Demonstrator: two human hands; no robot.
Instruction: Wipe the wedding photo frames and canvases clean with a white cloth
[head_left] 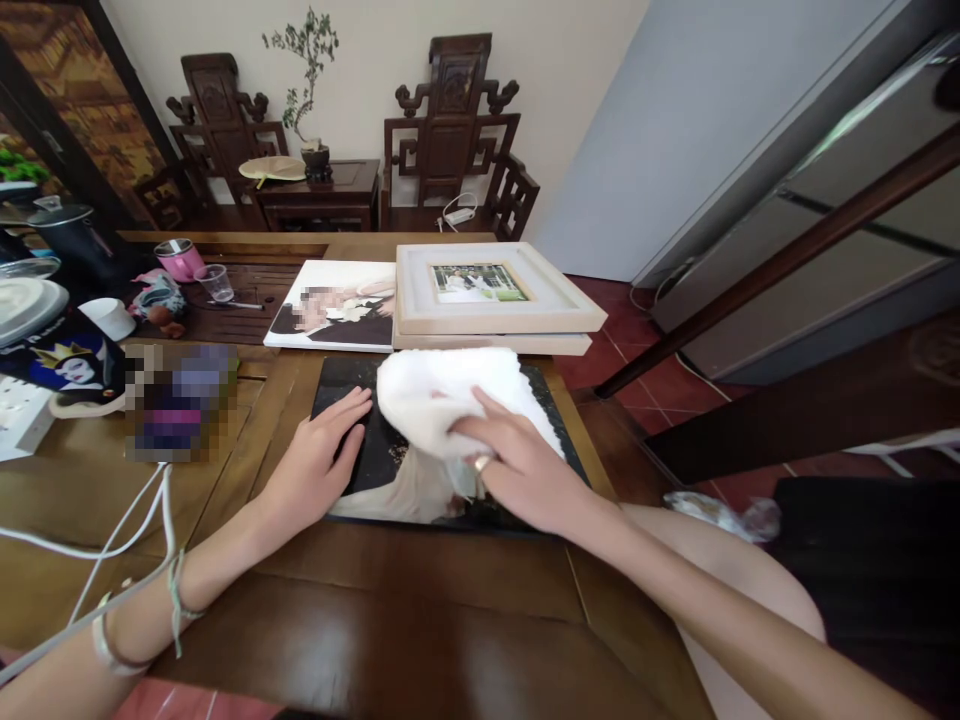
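At the far left edge of the worktop [390, 590] sit a stack of plates [26, 305], a white cup [110, 317] and a pink cup [180, 259], with white cords [112, 540] trailing across the wood toward my left wrist.

My left hand [315, 470] lies flat, fingers together and stretched forward, palm down on the left edge of the dark picture [360, 440], pinning it to the wood. The picture lies flat right in front of me, near the right side of the worktop. Its long axis runs away from me, its near short edge facing my body and its far short edge almost touching the stacked frames beyond.

My right hand [517, 465] is curled over a white cloth [450, 400], fingers bent and pressing it down on the picture's upper right part; a ring shows on one finger. The cloth covers most of the far half of the picture.

Just beyond, an unframed photo print [334, 305] lies flat, and to its right a pale wooden picture frame [495, 290] rests on another, both with their long sides running left to right.

The picture's right edge runs close to the worktop's right edge, with little room there. Toward me there is bare wood, and bare wood also lies left of my left hand. Past the right edge is red tiled floor [622, 340].
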